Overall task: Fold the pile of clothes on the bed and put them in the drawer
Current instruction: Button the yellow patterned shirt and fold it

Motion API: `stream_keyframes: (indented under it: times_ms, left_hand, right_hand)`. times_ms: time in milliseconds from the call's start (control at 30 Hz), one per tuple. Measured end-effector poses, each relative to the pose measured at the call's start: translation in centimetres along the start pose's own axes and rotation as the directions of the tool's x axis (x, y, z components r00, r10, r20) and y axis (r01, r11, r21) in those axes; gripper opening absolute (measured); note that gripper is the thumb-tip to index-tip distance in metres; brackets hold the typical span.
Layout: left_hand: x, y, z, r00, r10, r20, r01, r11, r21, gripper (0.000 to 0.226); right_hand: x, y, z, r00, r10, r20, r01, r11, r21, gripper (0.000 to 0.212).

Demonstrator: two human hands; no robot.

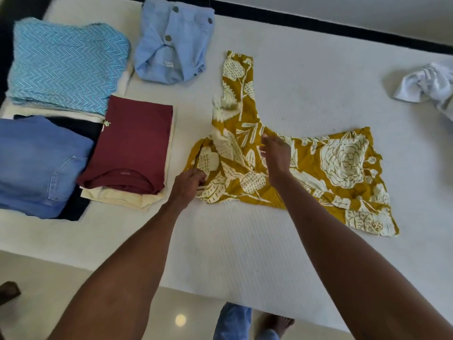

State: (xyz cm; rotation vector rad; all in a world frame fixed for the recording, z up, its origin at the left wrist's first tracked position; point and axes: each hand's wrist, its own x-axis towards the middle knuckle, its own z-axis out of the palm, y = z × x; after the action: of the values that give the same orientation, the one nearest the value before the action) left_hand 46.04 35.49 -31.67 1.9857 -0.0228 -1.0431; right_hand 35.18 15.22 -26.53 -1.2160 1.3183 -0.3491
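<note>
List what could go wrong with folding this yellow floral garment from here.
The mustard-yellow floral garment lies wrinkled and uneven, so a fold now may lock in creases. The left hand grips only one bunched edge while the right hand rests open, so the cloth may drag sideways toward the folded maroon shirt close by.

mustard floral garment (306, 168) spread flat mid-bed (245, 241), crumpled; folded stacks (73, 106) at left.

A white ribbed-cover bed (245, 253) carries a mustard floral garment (318, 173) spread flat, a crumpled white cloth (426, 84) at the right edge, folded light-blue buttoned shorts (171, 45), and left-side stacks: turquoise zigzag fabric (66, 67), maroon shirt (132, 146), blue denim (36, 165).
</note>
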Motion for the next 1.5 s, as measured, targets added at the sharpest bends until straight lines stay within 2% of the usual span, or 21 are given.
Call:
stream_keyframes:
  times_ms: [33,100,167,233,367,433,567,667,733,800,867,967,1033,1067,1133,1200,1233,1267,1333,1367,1500]
  left_hand:
    - [0.1,0.1,-0.1,1.0,0.023,0.007,-0.023,0.999,0.041,0.019]
    - [0.5,-0.1,-0.4,0.992,0.103,0.071,-0.117,0.964,0.238,0.026]
    - [0.4,-0.6,-0.5,0.98,0.155,0.126,-0.193,0.898,0.395,0.024]
    - [0.1,-0.8,-0.4,0.978,0.191,0.081,-0.207,0.901,0.381,0.016]
    - [-0.2,0.3,-0.9,0.987,0.144,-0.078,-0.123,0.967,0.223,0.011]
    - [-0.1,0.5,-0.8,0.991,0.127,-0.053,-0.101,0.934,0.342,0.01]
    - [-0.7,-0.4,0.2,0.982,0.162,-0.094,-0.071,0.786,0.614,0.02]
    - [-1.5,-0.3,1.3,0.967,0.228,-0.115,-0.068,0.665,0.744,0.037]
    - [-1.6,-0.4,1.9,0.953,0.276,-0.123,-0.074,0.608,0.79,0.04]
    - [-1.6,-0.8,2.3,0.939,0.317,-0.132,-0.067,0.547,0.834,0.041]
    - [-1.5,-1.2,2.5,0.931,0.338,-0.137,-0.055,0.5,0.864,0.043]
    - [-1.5,-1.7,2.7,0.921,0.348,-0.178,-0.026,0.509,0.86,0.046]
    - [-1.6,-1.7,3.0,0.872,0.462,-0.16,-0.093,0.478,0.873,0.043]
    - [-1.5,-1.7,3.3,0.82,0.564,-0.102,-0.188,0.432,0.882,0.04]
    - [-1.2,-1.7,4.5,0.652,0.746,0.134,-0.448,0.237,0.862,0.038]
    - [-1.0,-1.5,6.2,0.523,0.754,0.398,-0.62,0.015,0.785,0.039]
    - [-0.9,-1.4,6.9,0.523,0.714,0.465,-0.646,-0.024,0.763,0.038]
    - [-0.8,-1.3,7.6,0.571,0.667,0.479,-0.638,-0.007,0.77,0.037]
    - [-0.7,-1.4,7.9,0.712,0.575,0.403,-0.545,0.092,0.833,0.04]
    - [-0.7,-1.5,7.9,0.756,0.542,0.368,-0.503,0.121,0.856,0.045]
    - [-0.7,-1.8,7.8,0.795,0.518,0.317,-0.441,0.135,0.887,0.051]
  right_hand:
    - [0.4,0.9,-0.2,0.995,-0.094,-0.02,0.087,0.971,-0.224,0.011]
    - [0.2,3.2,-0.7,0.976,-0.208,0.056,0.206,0.824,-0.527,0.019]
    - [-0.7,5.8,-1.6,0.965,-0.214,0.15,0.254,0.634,-0.73,0.036]
    - [-1.4,7.6,-2.5,0.963,-0.189,0.194,0.263,0.486,-0.833,0.045]
    - [-1.6,9.5,-3.5,0.961,-0.182,0.208,0.264,0.382,-0.885,0.037]
    - [-1.7,9.3,-3.7,0.964,-0.162,0.21,0.254,0.34,-0.906,0.03]
    - [-2.3,8.6,-4.1,0.995,-0.002,0.1,0.092,0.401,-0.911,0.019]
    - [-2.3,8.7,-4.1,0.968,-0.188,0.164,0.207,0.242,-0.948,0.039]
    - [-2.0,8.8,-4.2,0.949,-0.196,0.245,0.281,0.181,-0.943,0.04]
    - [-1.4,8.9,-4.5,0.978,-0.124,0.165,0.189,0.214,-0.958,0.037]
    - [-1.2,9.3,-5.0,0.989,-0.137,0.064,0.099,0.267,-0.959,0.037]
    - [-1.5,10.7,-6.5,0.954,-0.274,0.123,0.195,0.254,-0.947,0.039]
    - [-1.7,11.3,-8.2,0.913,-0.353,0.205,0.296,0.228,-0.927,0.045]
    - [-1.6,11.6,-9.2,0.888,-0.386,0.252,0.348,0.202,-0.916,0.048]
    - [-1.4,11.8,-10.6,0.833,-0.427,0.352,0.444,0.135,-0.886,0.046]
    - [-1.2,12.0,-11.7,0.811,-0.422,0.406,0.479,0.08,-0.874,0.04]
    - [-1.0,12.1,-12.2,0.82,-0.399,0.41,0.471,0.065,-0.88,0.041]
    - [-0.8,12.3,-13.0,0.839,-0.371,0.397,0.448,0.06,-0.892,0.046]
    - [-0.3,12.7,-14.5,0.881,-0.326,0.342,0.387,0.082,-0.919,0.057]
    - [-0.2,13.0,-15.5,0.895,-0.327,0.302,0.351,0.101,-0.931,0.059]
    - [0.4,13.7,-18.6,0.893,-0.37,0.259,0.314,0.097,-0.945,0.038]
